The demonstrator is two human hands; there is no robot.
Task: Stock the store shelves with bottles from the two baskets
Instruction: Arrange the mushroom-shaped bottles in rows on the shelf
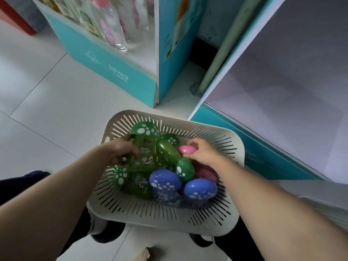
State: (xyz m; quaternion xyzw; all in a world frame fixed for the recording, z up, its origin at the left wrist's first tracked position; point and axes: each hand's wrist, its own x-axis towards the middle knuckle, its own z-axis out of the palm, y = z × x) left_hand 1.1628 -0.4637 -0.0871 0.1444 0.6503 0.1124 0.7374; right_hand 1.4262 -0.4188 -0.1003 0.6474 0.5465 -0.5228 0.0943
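Note:
A white slotted basket sits on the floor in front of me, filled with several mushroom-capped bottles in green, blue and pink. My left hand grips a green bottle with a spotted green cap at the basket's far left. My right hand pinches the pink cap of a pink bottle at the far right; most of that bottle is hidden under my hand. Two blue-capped bottles lie near the front.
A teal display shelf holding clear and pink bottles stands at the back left. A second teal shelf with a bare white-grey floor opens at the right. A green pole leans between them. White tiles surround the basket.

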